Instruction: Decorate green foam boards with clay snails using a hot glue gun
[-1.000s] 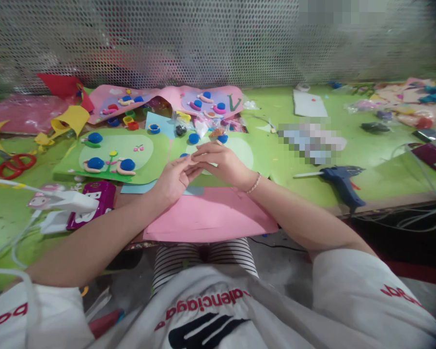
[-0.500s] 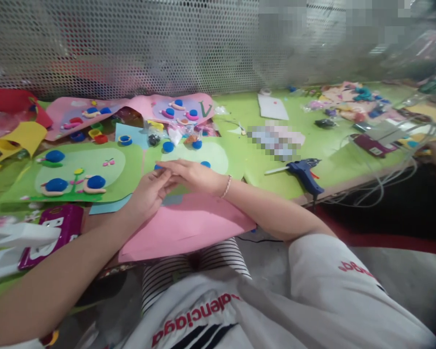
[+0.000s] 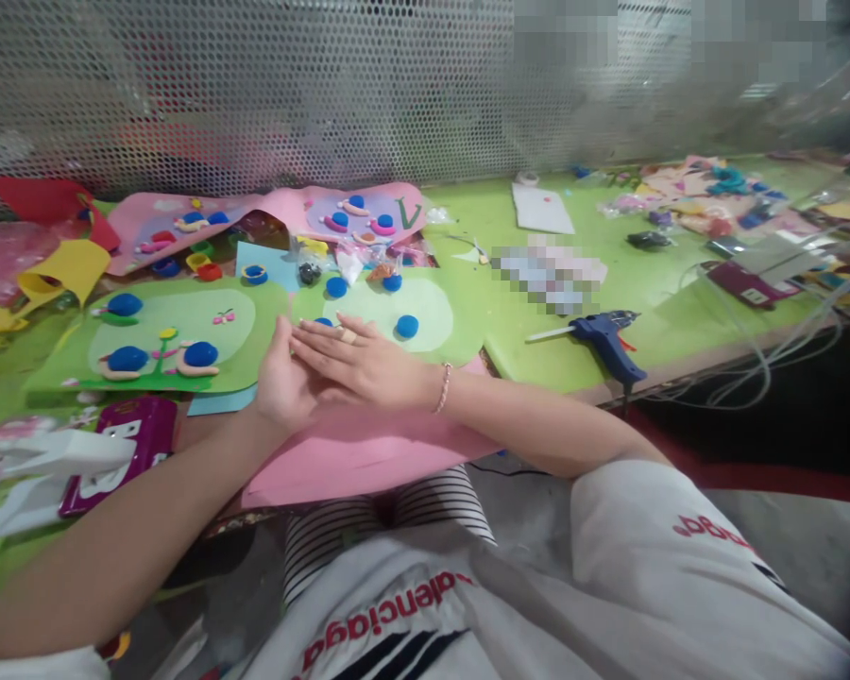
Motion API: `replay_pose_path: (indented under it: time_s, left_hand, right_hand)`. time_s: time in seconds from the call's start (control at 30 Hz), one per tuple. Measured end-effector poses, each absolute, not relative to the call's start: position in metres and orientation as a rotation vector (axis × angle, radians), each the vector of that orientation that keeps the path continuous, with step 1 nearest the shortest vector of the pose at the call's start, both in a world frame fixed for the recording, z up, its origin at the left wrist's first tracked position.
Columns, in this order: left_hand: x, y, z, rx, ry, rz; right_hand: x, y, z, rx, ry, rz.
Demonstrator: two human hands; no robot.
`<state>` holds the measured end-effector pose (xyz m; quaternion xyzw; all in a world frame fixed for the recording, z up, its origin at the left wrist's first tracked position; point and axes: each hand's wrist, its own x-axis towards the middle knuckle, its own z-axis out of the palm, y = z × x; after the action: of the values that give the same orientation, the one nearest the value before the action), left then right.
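My right hand (image 3: 372, 364) lies flat across the palm of my left hand (image 3: 278, 382), its fingers stretched out and pointing left. A pale band-like spot shows on one right finger. My left hand is turned palm up with its thumb raised; its other fingers are mostly covered. Anything between the palms is hidden. Both hands are over a pink sheet (image 3: 368, 453) at the table edge. Just beyond is a green sheet (image 3: 460, 293) with blue domes, one blue dome (image 3: 407, 327) near my right fingers. To the left, a green sheet (image 3: 184, 283) carries blue-shelled clay snails (image 3: 127, 361).
A blue glue gun (image 3: 605, 342) lies on the right near the table edge, beside looping clear cables (image 3: 743, 378). On the left sit a purple box (image 3: 152, 430) and curled yellow foam (image 3: 67, 274). Pink sheets with snails (image 3: 294, 200) lean at the perforated metal screen (image 3: 290, 94).
My right hand has flattened and slid lower over my left palm, and my left thumb now stands clear. The view has shifted slightly, moving everything a little to the right.
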<state>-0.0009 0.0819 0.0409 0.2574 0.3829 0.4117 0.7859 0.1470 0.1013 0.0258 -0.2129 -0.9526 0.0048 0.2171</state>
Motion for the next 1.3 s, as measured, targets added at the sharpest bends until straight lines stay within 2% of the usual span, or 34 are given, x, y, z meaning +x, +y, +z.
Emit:
replay_pose_path:
  time_s: [0.2, 0.47, 0.7, 0.9, 1.1, 1.3]
  left_hand:
    - [0.0, 0.083, 0.039, 0.647, 0.697, 1.062]
    - [-0.003, 0.086, 0.033, 0.594, 0.673, 1.138]
    - [-0.003, 0.087, 0.031, 0.561, 0.648, 1.132]
    - [-0.003, 0.09, 0.027, 0.676, 0.785, 1.14]
    - [0.002, 0.092, 0.023, 0.76, 0.949, 1.1]
    - [0.002, 0.09, 0.021, 0.832, 0.985, 1.09]
  right_hand:
    - [0.16, 0.119, 0.026, -0.784, -2.561, -0.066]
    - [0.165, 0.126, 0.026, -0.61, -2.696, -0.053]
    - [0.175, 0.132, 0.03, -0.551, -2.631, 0.101]
    - [0.18, 0.136, 0.036, -0.758, -2.253, 0.388]
    - [0.182, 0.156, 0.029, -0.917, -1.761, 1.049]
    - [0.185, 0.172, 0.02, -0.959, -1.496, 1.262]
